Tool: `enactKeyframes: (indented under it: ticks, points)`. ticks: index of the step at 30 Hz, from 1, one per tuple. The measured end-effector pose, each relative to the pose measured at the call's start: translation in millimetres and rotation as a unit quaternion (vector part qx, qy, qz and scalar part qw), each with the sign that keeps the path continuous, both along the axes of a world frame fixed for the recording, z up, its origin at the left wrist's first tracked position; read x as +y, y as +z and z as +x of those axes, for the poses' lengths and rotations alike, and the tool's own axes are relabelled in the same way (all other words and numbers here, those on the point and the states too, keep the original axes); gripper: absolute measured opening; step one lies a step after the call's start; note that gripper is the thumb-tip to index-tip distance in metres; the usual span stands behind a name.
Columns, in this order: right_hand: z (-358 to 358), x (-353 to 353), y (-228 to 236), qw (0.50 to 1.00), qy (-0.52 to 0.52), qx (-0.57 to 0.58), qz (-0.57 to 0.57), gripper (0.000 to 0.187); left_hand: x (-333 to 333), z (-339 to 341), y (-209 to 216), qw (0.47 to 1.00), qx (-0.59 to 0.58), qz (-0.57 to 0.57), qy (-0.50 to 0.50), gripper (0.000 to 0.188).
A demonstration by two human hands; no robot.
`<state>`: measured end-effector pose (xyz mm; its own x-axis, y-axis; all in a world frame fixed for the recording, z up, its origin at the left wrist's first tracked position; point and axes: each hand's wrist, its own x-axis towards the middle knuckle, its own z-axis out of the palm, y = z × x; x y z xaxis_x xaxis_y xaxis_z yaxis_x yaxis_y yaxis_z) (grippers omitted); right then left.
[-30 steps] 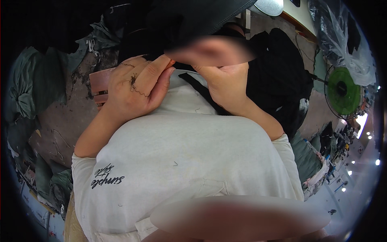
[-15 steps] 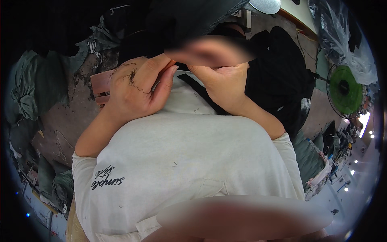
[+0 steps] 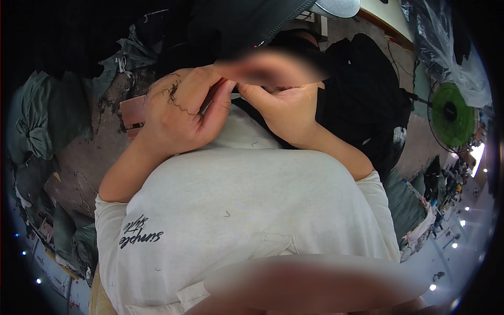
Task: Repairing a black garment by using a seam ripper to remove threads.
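Note:
My left hand [image 3: 181,113] and my right hand [image 3: 289,107] are raised in front of my chest, their thumbs close together. Both have the fingers curled in. A blurred patch covers the right fingertips and part of the left ones, so whatever is between them is hidden. Loose dark threads [image 3: 173,94] cling to the back of the left hand. Just beyond the hands hangs dark grey cloth [image 3: 236,26] with a stitched edge. Black cloth [image 3: 362,89] is heaped to the right of my right wrist.
Pinkish slats [image 3: 133,111] show beside my left wrist. Farther left is a knotted grey-green cloth bundle [image 3: 39,115] on the floor. To the right stand a green fan [image 3: 450,115] and hanging clear plastic [image 3: 441,47]. A silvery rounded part [image 3: 338,6] is at the top.
The two thumbs have come nearer each other: the left one moved slightly right and up, the right one slightly left. The view has also shifted a little.

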<state>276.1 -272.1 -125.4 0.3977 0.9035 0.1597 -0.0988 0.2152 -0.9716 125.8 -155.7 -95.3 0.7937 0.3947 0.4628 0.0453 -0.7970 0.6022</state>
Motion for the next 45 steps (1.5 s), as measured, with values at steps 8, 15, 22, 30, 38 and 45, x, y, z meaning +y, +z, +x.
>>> enactKeyframes:
  ticks: [8,15,22,30,38,45]
  points:
    - [-3,1,2,0.997,-0.008,0.07,-0.016,0.029,0,2,-3,1.0,-0.013,-0.014,-0.002,0.021]
    - [-4,2,-1,0.997,-0.018,0.08,0.007,0.033,-1,-3,-4,1.0,-0.019,-0.004,0.003,0.021]
    - [-4,0,-1,0.998,-0.018,0.058,0.014,0.035,-4,1,-5,0.999,-0.022,-0.038,0.003,0.022]
    - [-4,0,1,0.999,-0.019,0.049,0.01,0.035,-8,12,-3,0.989,-0.068,-0.132,0.012,0.021]
    - [-4,2,-2,0.997,-0.003,0.079,0.02,0.045,6,21,15,0.974,-0.135,-0.183,0.007,0.017]
    - [-1,1,-3,0.996,0.014,0.074,0.036,0.05,3,0,8,0.991,-0.039,-0.125,-0.018,0.024]
